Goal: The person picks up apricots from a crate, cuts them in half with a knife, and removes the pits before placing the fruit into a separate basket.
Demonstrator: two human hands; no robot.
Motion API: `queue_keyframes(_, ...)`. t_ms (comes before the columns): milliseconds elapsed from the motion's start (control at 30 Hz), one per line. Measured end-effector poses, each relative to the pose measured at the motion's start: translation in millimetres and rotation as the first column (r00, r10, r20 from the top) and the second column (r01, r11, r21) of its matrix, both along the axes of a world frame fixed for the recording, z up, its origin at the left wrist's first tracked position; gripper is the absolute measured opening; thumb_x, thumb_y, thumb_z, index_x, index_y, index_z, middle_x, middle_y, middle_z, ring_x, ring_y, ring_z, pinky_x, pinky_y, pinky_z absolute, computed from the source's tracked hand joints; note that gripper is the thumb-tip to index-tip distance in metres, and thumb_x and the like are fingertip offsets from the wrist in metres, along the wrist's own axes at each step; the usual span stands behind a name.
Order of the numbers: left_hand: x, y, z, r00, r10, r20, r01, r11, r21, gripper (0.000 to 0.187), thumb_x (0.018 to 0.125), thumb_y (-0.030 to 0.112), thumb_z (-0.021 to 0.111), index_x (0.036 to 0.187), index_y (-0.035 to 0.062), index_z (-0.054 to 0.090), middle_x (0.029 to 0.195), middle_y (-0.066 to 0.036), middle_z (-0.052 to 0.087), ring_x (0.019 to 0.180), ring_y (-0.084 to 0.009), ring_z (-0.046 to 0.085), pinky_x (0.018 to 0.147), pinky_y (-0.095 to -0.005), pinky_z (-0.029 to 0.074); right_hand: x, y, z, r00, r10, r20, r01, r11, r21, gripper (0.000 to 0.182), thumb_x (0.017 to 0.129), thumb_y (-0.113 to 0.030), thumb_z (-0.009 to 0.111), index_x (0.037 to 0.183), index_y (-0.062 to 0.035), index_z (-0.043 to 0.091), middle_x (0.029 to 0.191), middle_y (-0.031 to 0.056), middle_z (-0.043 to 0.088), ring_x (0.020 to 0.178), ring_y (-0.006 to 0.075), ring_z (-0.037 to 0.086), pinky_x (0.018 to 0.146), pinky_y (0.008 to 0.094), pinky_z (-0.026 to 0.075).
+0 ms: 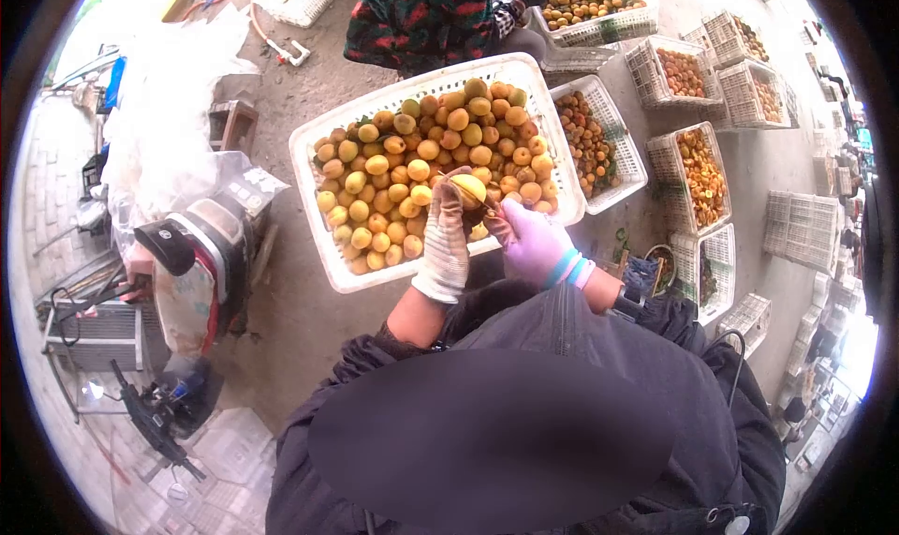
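My left hand (444, 240), in a white knit glove with brown-stained fingers, is closed around a yellow apricot (471, 191). Close by on the right, my right hand (534, 242) wears a purple glove with turquoise at the cuff. Its fingers are pinched together against the apricot's side; a thin dark thing shows at their tips, too small to name. Both hands are over the near edge of a large white plastic crate (312, 207) heaped with yellow and orange apricots (398, 174).
Beyond the crate is another person (421, 15) in a dark patterned jacket. More apricot crates stand to the right, one with orange split-looking fruit (700, 174). A scooter (192, 263) is parked at left. A hose (257, 20) lies on the floor.
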State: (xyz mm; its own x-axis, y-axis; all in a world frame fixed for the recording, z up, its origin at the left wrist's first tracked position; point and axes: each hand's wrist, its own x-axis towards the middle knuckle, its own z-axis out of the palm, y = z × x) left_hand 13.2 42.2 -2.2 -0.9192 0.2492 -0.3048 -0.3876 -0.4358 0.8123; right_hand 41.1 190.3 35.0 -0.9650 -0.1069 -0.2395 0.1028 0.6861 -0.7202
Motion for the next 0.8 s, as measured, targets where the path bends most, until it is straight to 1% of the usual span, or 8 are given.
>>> queue_keyframes(133,0,5,2,0.993,-0.007,0.114,-0.012,0.987,0.163,0.055,0.093,0.052,0.053,0.125,0.0086,0.047,0.106,-0.008,0.061,0.097,-0.0176,0.061,0.089,-0.0309,0.049,0,1,-6,1.000,0.010,-0.017,-0.009,0.999,0.039,0.023,0.096,-0.030,0.050,0.093,-0.0072,0.051,0.079,0.0200,0.064,0.077,0.0413,0.063,0.065,0.0498,0.047)
queue_keyframes(267,4,10,4,0.996,0.041,0.078,-0.040,0.999,-0.023,0.062,0.087,0.059,0.057,0.119,0.0057,0.051,0.101,-0.010,0.065,0.094,-0.0184,0.062,0.087,-0.0306,0.050,0,2,-2,1.000,0.004,-0.002,-0.004,0.999,0.036,0.020,0.095,-0.027,0.051,0.094,-0.0067,0.051,0.081,0.0197,0.064,0.078,0.0404,0.063,0.066,0.0487,0.048)
queue_keyframes(367,-3,7,4,0.947,-0.018,0.322,-0.109,0.922,0.371,0.060,0.087,0.059,0.055,0.112,0.0042,0.056,0.099,-0.014,0.068,0.105,-0.0285,0.063,0.092,-0.0376,0.050,2,4,-8,0.999,0.039,-0.036,-0.037,0.997,0.061,0.020,0.095,-0.027,0.052,0.096,-0.0071,0.051,0.083,0.0194,0.064,0.080,0.0400,0.063,0.067,0.0477,0.049)
queue_keyframes(400,-4,8,2,0.948,-0.022,0.319,-0.104,0.922,0.373,0.060,0.087,0.059,0.055,0.112,0.0042,0.056,0.099,-0.014,0.068,0.105,-0.0285,0.063,0.092,-0.0376,0.050,3,6,-9,0.996,0.064,-0.065,-0.059,0.995,0.077,0.021,0.095,-0.028,0.052,0.098,-0.0075,0.052,0.083,0.0192,0.065,0.081,0.0398,0.063,0.067,0.0471,0.049)
queue_keyframes(600,-14,-6,-4,0.872,0.224,0.435,-0.360,0.896,0.261,0.066,0.084,0.066,0.055,0.115,0.0081,0.054,0.106,-0.012,0.066,0.099,-0.0285,0.064,0.091,-0.0402,0.050,14,25,-2,0.986,0.133,0.100,-0.140,0.988,0.066,0.022,0.090,-0.030,0.061,0.094,-0.0086,0.056,0.080,0.0152,0.064,0.078,0.0362,0.064,0.066,0.0444,0.049)
queue_keyframes(667,-11,-10,-8,0.895,0.193,0.403,-0.319,0.907,0.274,0.064,0.086,0.063,0.056,0.118,0.0077,0.055,0.107,-0.008,0.064,0.096,-0.0239,0.064,0.086,-0.0361,0.052,20,28,-14,0.988,0.082,0.128,-0.086,0.996,0.024,0.026,0.088,-0.031,0.067,0.089,-0.0069,0.057,0.076,0.0094,0.064,0.076,0.0274,0.066,0.066,0.0393,0.050)
queue_keyframes(733,-2,-8,-11,0.983,0.056,0.177,-0.059,0.998,0.013,0.061,0.089,0.058,0.055,0.122,0.0062,0.056,0.106,-0.006,0.063,0.093,-0.0172,0.063,0.080,-0.0293,0.053,16,21,-12,0.957,-0.261,0.128,0.291,0.874,-0.388,0.030,0.088,-0.033,0.069,0.090,-0.0054,0.057,0.078,0.0039,0.063,0.080,0.0166,0.064,0.068,0.0338,0.049)
queue_keyframes(800,2,-1,-14,0.998,-0.057,0.035,0.061,0.986,-0.156,0.057,0.095,0.050,0.052,0.130,0.0054,0.052,0.107,-0.004,0.060,0.093,-0.0121,0.059,0.079,-0.0243,0.051,5,17,-26,0.940,-0.279,0.195,0.340,0.800,-0.495,0.036,0.088,-0.037,0.069,0.099,-0.0051,0.058,0.086,0.0020,0.063,0.086,0.0108,0.059,0.073,0.0309,0.048)
